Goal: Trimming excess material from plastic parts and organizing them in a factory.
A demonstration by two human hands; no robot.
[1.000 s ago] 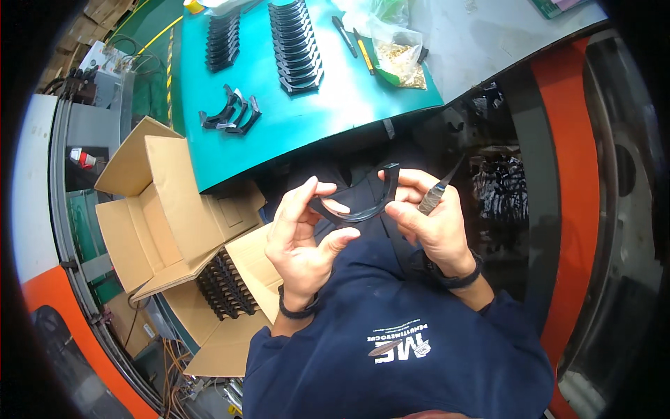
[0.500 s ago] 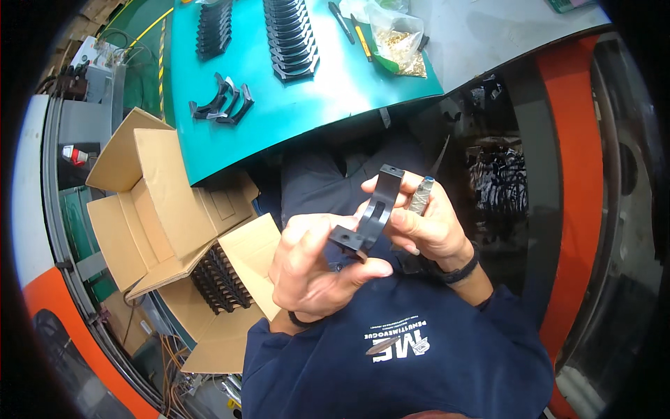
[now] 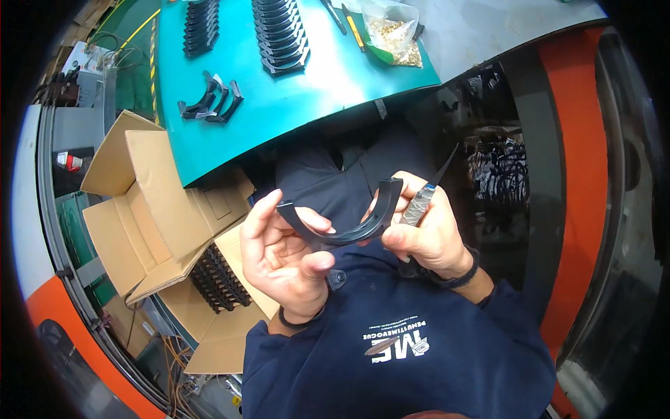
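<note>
A black curved bracket (image 3: 349, 236), arched like a half ring with its ends up, is held over my lap. My right hand (image 3: 434, 234) pinches its right end between thumb and fingers. The same hand also keeps a thin pointed knife (image 3: 419, 205) with a grey wrapped handle, its dark blade aimed up and away. My left hand (image 3: 283, 262) is by the bracket's left end, fingers spread and thumb apart. Some left fingers lie behind the bracket; whether they touch it I cannot tell.
The green-topped table (image 3: 279, 115) ahead carries rows of black brackets (image 3: 280, 35), a few loose brackets (image 3: 213, 99), a yellow-and-black pen-like tool (image 3: 354, 29) and a bag of small brass-coloured parts (image 3: 394, 38). Open cardboard boxes (image 3: 164, 188) stand left, one containing stacked black parts (image 3: 218, 279).
The bracket has turned from a slanted position to ends-up, showing its arch. My left hand has loosened and moved left, its fingers opening. The view has shifted slightly.
</note>
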